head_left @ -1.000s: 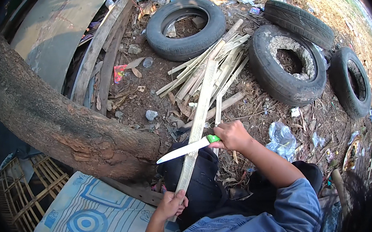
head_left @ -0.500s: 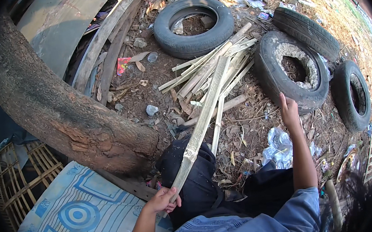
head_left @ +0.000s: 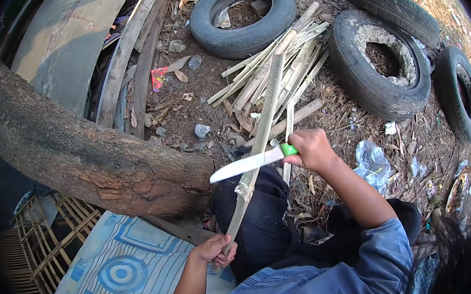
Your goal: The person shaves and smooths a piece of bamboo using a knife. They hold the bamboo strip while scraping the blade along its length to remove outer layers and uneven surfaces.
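Note:
My left hand (head_left: pixel 216 249) is closed around the near end of a long split bamboo piece (head_left: pixel 265 127). It slants away over my dark-trousered leg, and a node shows partway along it. In my right hand (head_left: pixel 310 150), closed, is a knife (head_left: pixel 247 164) with a green handle and a broad pale blade. The blade lies crosswise over the bamboo a little beyond the node, its tip to the left. Whether the edge touches the bamboo I cannot tell. Past the far end lies a heap of split bamboo strips (head_left: pixel 295 62) on the ground.
A tyre (head_left: pixel 217 44) lies behind the heap; several more, including a dirt-crusted tyre (head_left: pixel 354 81), stand at right. A thick tree trunk (head_left: pixel 94 155) leans in from the left. Beside me are a blue patterned mat (head_left: pixel 156 231) and a bamboo lattice (head_left: pixel 45 230). Clear plastic (head_left: pixel 372 163) litters the dirt.
My right hand has come left and inward from beside the tyre, bringing the knife over the bamboo. The bamboo stays in my left hand. The view has shifted slightly.

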Action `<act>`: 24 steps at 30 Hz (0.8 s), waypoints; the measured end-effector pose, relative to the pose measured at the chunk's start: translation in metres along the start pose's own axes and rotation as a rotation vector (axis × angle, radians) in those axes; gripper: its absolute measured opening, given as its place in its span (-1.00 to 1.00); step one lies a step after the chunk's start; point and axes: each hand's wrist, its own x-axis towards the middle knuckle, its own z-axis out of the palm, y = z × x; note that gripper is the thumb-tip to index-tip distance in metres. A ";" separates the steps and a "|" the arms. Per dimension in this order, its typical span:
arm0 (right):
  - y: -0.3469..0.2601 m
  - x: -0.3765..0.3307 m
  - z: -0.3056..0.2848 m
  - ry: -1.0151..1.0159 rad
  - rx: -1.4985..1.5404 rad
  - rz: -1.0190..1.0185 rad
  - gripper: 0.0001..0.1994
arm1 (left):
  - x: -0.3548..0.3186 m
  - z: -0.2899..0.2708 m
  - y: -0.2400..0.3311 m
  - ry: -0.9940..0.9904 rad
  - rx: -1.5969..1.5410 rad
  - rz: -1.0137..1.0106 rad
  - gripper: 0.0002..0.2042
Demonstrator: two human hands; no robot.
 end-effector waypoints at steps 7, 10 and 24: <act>0.157 -0.023 -0.097 0.650 -0.064 0.848 -0.39 | -0.006 -0.009 -0.002 0.094 0.094 0.035 -0.38; 0.095 -0.026 -0.065 0.546 0.473 0.869 -0.49 | -0.007 -0.012 -0.006 0.046 -0.027 0.042 -0.39; -0.077 0.007 -0.011 0.385 1.824 0.788 -0.68 | -0.024 0.055 0.029 0.409 0.614 0.154 -0.64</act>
